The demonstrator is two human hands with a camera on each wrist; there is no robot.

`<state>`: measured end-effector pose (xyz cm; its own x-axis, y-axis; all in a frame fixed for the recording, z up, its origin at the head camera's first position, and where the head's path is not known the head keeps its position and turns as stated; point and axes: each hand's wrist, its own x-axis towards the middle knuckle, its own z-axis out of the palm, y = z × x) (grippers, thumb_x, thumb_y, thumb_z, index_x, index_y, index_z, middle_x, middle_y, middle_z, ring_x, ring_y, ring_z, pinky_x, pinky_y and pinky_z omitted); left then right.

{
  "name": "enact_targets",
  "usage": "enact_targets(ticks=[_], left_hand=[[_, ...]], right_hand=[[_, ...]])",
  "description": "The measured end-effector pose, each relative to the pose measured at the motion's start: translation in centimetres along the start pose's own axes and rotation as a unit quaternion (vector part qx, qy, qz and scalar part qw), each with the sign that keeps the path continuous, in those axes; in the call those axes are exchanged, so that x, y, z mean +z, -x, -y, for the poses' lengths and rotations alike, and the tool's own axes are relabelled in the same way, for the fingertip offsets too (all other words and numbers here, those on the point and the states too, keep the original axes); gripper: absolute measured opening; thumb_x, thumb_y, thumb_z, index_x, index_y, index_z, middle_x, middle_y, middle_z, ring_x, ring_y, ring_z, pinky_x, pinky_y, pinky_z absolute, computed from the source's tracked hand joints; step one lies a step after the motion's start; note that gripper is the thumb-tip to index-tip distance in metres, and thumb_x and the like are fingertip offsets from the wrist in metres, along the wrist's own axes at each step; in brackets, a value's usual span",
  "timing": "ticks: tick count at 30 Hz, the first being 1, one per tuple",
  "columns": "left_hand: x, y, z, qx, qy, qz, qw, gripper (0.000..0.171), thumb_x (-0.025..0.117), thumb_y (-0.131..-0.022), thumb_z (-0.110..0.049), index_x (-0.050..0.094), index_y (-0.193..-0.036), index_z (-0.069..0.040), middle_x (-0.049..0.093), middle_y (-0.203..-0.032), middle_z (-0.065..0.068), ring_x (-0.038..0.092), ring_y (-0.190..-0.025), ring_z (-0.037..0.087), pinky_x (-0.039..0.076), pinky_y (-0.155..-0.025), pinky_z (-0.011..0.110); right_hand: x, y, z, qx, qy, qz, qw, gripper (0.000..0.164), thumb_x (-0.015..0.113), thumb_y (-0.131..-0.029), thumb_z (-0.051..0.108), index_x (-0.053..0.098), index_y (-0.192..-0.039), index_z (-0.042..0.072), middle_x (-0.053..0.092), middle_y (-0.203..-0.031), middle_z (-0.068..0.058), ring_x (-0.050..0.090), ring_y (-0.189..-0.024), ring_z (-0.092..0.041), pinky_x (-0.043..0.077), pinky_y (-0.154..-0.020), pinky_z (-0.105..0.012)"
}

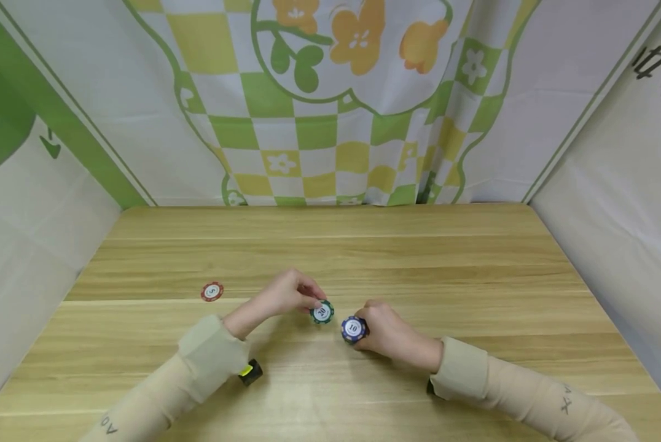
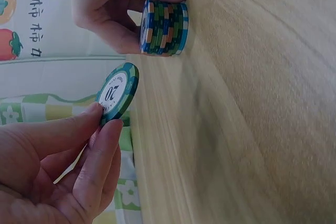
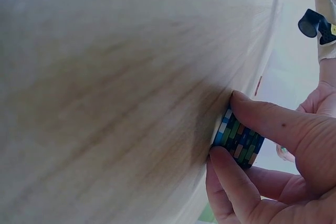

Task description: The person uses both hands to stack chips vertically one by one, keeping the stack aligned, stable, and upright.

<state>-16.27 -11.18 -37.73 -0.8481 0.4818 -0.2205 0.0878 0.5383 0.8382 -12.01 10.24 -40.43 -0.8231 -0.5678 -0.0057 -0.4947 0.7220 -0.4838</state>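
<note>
Between thumb and fingers, my left hand pinches a green poker chip marked 20. In the left wrist view this chip is held tilted above the table, apart from the stack. My right hand grips a stack of poker chips around its sides, with a blue chip marked 10 on top. Several blue and green edges show along the stack, whose base appears to rest on the table. Fingers hide part of the stack in the right wrist view.
A red poker chip marked 5 lies flat on the wooden table, left of my left hand. Patterned fabric hangs behind the table's far edge, and pale cloth walls stand at both sides.
</note>
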Motion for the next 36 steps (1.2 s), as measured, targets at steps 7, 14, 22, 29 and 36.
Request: enact_targets(ticks=[7, 14, 22, 29, 36], left_hand=[[0.7, -0.4, 0.2, -0.002, 0.049, 0.002, 0.9988, 0.012, 0.066, -0.077, 0.004, 0.066, -0.088, 0.009, 0.067, -0.079, 0.015, 0.060, -0.062, 0.010, 0.054, -0.063, 0.036], [1.3, -0.4, 0.3, 0.002, 0.083, 0.013, 0.9965, 0.015, 0.065, -0.078, 0.005, 0.065, -0.091, 0.012, 0.067, -0.081, 0.017, 0.059, -0.059, 0.010, 0.053, -0.065, 0.039], [2.1, -0.7, 0.2, -0.024, 0.118, 0.011, 0.9927, 0.018, 0.064, -0.079, 0.005, 0.063, -0.095, 0.014, 0.067, -0.083, 0.018, 0.058, -0.058, 0.007, 0.054, -0.065, 0.034], [2.8, -1.1, 0.4, -0.040, 0.139, 0.009, 0.9894, 0.019, 0.064, -0.078, 0.007, 0.062, -0.096, 0.015, 0.066, -0.084, 0.019, 0.058, -0.058, 0.007, 0.054, -0.062, 0.029], [3.5, -1.2, 0.3, -0.055, 0.144, 0.004, 0.9880, 0.019, 0.064, -0.079, 0.006, 0.063, -0.096, 0.014, 0.066, -0.086, 0.019, 0.059, -0.059, 0.008, 0.054, -0.062, 0.028]], right_hand=[[0.1, -0.1, -0.2, -0.003, -0.004, 0.001, 1.000, 0.033, 0.082, -0.062, 0.011, 0.066, -0.088, -0.004, 0.056, -0.077, -0.004, 0.053, -0.071, -0.013, 0.047, -0.064, -0.024], [0.2, -0.1, -0.2, -0.009, 0.003, -0.008, 1.000, 0.032, 0.082, -0.061, 0.012, 0.067, -0.085, -0.002, 0.055, -0.075, -0.002, 0.051, -0.069, -0.011, 0.045, -0.061, -0.021], [0.1, 0.0, -0.2, -0.012, 0.005, -0.015, 1.000, 0.029, 0.082, -0.060, 0.012, 0.066, -0.082, -0.001, 0.053, -0.071, 0.000, 0.048, -0.065, -0.009, 0.043, -0.057, -0.020], [0.1, 0.0, -0.1, -0.011, 0.005, -0.010, 1.000, 0.029, 0.082, -0.061, 0.012, 0.066, -0.082, -0.001, 0.053, -0.072, 0.000, 0.048, -0.065, -0.009, 0.043, -0.057, -0.020], [0.0, 0.1, 0.0, -0.011, 0.002, -0.005, 1.000, 0.030, 0.082, -0.061, 0.011, 0.066, -0.084, -0.002, 0.054, -0.072, -0.001, 0.048, -0.065, -0.010, 0.043, -0.057, -0.021]])
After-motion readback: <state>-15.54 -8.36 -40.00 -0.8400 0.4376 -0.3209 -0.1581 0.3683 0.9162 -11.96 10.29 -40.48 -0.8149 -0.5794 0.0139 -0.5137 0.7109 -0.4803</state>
